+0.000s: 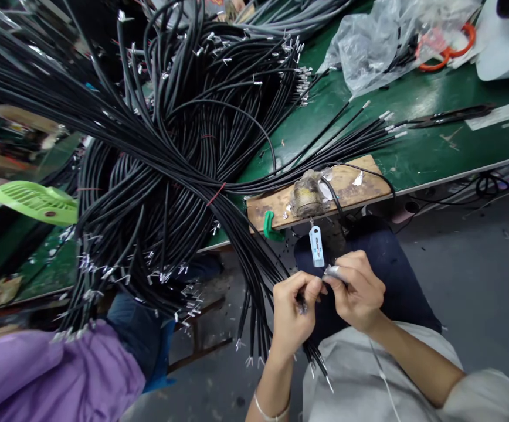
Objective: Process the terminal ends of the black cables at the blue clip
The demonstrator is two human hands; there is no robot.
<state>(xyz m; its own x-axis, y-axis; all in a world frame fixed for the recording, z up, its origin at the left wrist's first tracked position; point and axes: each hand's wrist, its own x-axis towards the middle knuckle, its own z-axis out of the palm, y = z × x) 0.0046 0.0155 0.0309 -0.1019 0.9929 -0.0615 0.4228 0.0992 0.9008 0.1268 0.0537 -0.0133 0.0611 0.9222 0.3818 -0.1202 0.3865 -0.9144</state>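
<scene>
My left hand (pixel 296 308) is closed in a pinch near my lap, with a black cable seeming to run through its fingers. Close beside it, my right hand (pixel 355 290) pinches a small silvery-grey piece (pixel 336 272) at the cable's end; its exact kind is hard to make out. The two sets of fingertips nearly meet. Just above them, a light blue clip-like tool (pixel 316 246) hangs from the shaft of a small dusty motor (pixel 307 196). A bundle of black cables (pixel 241 234) comes down past my left hand, their ends stripped.
The motor sits on a wooden board (pixel 364 181) at the edge of the green table (pixel 434 146), beside a green clamp (pixel 272 225). Orange-handled scissors (pixel 448 53), pliers (pixel 452 116) and a plastic bag (pixel 369 47) lie behind. A person in a purple top (pixel 61 375) sits at left.
</scene>
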